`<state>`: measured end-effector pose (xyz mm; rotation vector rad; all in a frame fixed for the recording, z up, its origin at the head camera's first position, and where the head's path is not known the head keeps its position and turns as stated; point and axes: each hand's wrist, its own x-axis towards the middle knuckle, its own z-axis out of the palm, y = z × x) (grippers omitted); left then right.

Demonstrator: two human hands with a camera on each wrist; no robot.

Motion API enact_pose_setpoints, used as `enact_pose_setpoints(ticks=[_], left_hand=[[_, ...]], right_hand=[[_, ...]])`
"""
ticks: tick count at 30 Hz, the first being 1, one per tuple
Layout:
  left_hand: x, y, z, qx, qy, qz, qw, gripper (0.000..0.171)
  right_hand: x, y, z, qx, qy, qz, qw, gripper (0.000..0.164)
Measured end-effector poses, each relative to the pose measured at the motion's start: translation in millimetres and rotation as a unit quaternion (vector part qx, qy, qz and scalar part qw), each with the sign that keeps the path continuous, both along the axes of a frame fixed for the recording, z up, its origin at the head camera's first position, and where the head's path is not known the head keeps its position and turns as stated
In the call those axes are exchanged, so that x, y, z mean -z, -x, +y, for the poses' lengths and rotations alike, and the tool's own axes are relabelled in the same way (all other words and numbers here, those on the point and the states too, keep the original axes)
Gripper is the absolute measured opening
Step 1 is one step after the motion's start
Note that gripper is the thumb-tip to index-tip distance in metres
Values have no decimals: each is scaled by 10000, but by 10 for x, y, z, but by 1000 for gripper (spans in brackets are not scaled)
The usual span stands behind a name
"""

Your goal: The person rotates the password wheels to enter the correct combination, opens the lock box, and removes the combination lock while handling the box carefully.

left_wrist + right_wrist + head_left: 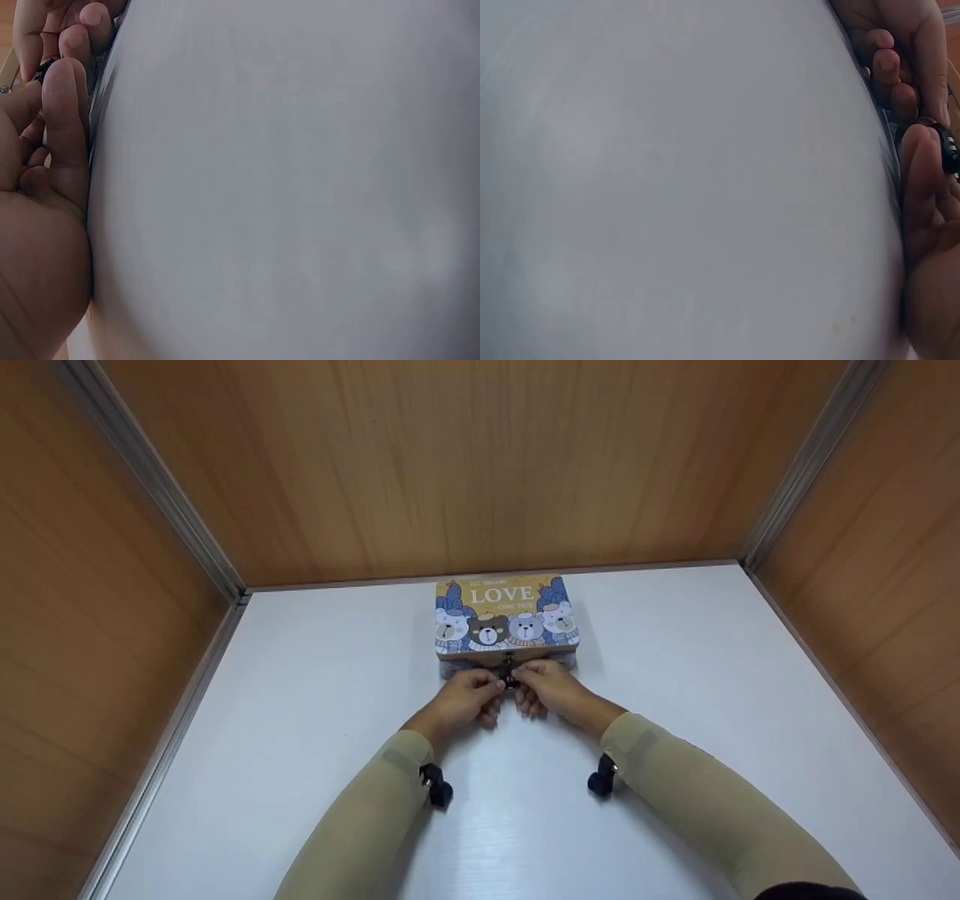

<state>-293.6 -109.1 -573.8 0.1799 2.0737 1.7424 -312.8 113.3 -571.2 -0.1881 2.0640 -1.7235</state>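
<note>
A lidded box (506,639) with cartoon bears and the word LOVE on its lid stands closed near the back of the white table. At the middle of its front hangs a small black combination padlock (509,679); white marks show on its dials in the right wrist view. My left hand (461,697) pinches the padlock from the left with thumb and fingers. From the other side, my right hand (553,688) holds it too, thumb and forefinger meeting at its edge. The fingers cover much of the padlock (950,154).
Wooden panels (480,465) with metal corner rails (172,487) enclose the white tabletop (315,675) at the back and both sides. The box stands close to the back panel. A small black device is strapped to each sleeved wrist.
</note>
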Motion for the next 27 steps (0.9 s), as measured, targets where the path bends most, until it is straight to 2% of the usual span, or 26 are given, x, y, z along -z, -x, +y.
enact_pose_setpoints(ticks=[5,11,20,27], left_hand=[[-2,-4,2,-4,-1,14,10000,25],[-11,-15,3,-21,-130,-79,9999,23],[-27,-11,-8,50,8,9,10000,24],[-19,-9,7,-80,-82,-76,9999,17]], right_hand=[[0,1,7,74,144,-97,9998,26],[22,3,-6,68,177,4,9998,15],[14,-12,-18,-86,-13,134,9999,28],[6,-24,-13,-74,-23,92,9999,28]])
